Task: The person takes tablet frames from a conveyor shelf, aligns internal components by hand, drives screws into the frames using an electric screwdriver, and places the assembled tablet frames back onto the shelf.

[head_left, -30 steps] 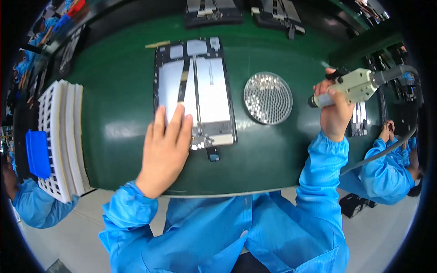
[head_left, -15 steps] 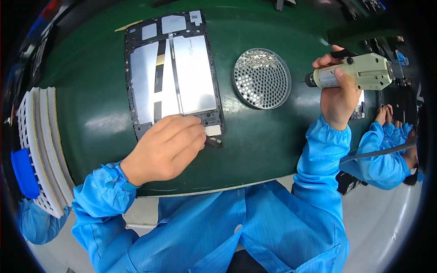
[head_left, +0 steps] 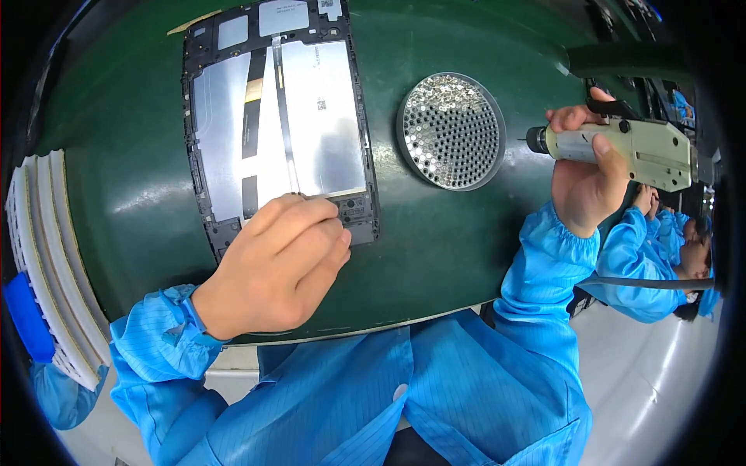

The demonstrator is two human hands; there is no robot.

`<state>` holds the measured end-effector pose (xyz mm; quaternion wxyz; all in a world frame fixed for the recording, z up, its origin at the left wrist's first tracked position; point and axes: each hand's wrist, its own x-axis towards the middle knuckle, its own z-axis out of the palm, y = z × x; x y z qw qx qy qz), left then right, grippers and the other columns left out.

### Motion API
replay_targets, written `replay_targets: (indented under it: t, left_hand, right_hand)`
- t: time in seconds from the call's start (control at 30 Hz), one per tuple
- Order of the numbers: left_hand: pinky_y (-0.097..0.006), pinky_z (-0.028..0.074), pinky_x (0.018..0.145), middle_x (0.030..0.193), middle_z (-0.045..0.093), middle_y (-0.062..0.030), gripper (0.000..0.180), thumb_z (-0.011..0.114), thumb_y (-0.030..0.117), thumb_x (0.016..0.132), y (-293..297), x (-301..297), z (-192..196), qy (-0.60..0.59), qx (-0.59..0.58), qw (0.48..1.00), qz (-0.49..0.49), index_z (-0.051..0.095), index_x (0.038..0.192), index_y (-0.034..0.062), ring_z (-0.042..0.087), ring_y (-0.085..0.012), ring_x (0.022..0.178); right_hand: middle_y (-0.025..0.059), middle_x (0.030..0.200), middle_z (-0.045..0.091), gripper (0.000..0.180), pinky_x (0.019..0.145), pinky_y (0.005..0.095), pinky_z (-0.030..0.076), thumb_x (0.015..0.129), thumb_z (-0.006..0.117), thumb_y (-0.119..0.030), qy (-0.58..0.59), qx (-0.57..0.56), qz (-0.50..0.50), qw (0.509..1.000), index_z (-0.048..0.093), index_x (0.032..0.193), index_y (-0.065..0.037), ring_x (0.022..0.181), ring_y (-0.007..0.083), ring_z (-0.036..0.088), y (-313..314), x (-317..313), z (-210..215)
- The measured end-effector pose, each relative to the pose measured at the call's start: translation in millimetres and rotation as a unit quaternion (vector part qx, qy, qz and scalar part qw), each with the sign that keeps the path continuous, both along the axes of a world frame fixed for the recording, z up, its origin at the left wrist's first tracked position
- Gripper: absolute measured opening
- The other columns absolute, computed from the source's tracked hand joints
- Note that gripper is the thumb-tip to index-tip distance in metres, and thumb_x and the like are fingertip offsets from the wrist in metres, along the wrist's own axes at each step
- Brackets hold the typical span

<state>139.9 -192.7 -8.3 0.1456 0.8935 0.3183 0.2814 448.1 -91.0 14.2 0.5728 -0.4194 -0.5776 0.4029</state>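
An opened tablet (head_left: pixel 326 116) lies on the table, its silver battery panels and dark ribbon strips facing up inside a black frame. My left hand (head_left: pixel 268 272) is over its lower end, fingers bent and pressed together; whatever they hold, if anything, is hidden. In my right hand (head_left: pixel 587 190), raised at the right, is a pale green electric screwdriver (head_left: pixel 657 155), gripped round its body with the bit pointing left. Between the tablet and the screwdriver sits a round metal dish with a perforated plate (head_left: pixel 451 132), small screws gathered at its far side.
White stacked trays (head_left: pixel 50 256) with a blue piece (head_left: pixel 29 317) stand at the left edge of the green table (head_left: pixel 148 233). A yellowish strip (head_left: pixel 193 22) lies by the tablet's far left corner. At the far right sits another person in a blue sleeve (head_left: pixel 633 260).
My left hand still rests over the tablet's lower end. The dark piece by its fingertips and the white rectangle at the tablet's lower corner no longer show. The view has shifted slightly.
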Motion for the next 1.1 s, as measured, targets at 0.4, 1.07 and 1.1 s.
replay_targets:
  t: [0.4,1.07,1.1]
  left_hand:
    - [-0.05,0.046,0.09,0.101,0.058,-0.0193,0.035,0.071,0.01,0.064,13,-3,9,0.094,0.002,0.995,-0.044,0.063,0.095,-0.0049,0.056,-0.0359,0.102]
    - [-0.043,0.045,0.093,0.106,0.061,-0.0176,0.03,0.065,0.007,0.069,27,-1,-12,0.058,-0.044,0.996,0.053,0.067,0.099,0.0061,0.057,-0.032,0.105]
    - [-0.043,0.045,0.093,0.106,0.061,-0.0172,0.03,0.065,0.007,0.069,27,-1,-15,0.059,-0.038,0.996,0.054,0.067,0.099,0.0062,0.057,-0.0317,0.105]
  right_hand:
    - [0.0097,0.07,0.052,0.038,0.068,0.0418,0.046,0.081,0.061,-0.006,0.118,0.065,0.081,0.988,0.047,0.116,-0.001,0.063,0.0211,0.052,-19,-62,11]
    - [0.0078,0.066,0.049,0.035,0.064,0.0406,0.044,0.082,0.06,-0.006,0.079,-0.009,0.125,0.989,0.042,0.112,-0.006,0.06,0.0194,0.049,-16,-101,-10]
    - [0.0075,0.066,0.049,0.035,0.064,0.0404,0.044,0.082,0.06,-0.006,0.078,-0.006,0.128,0.989,0.043,0.112,-0.006,0.06,0.0194,0.049,-15,-101,-11]
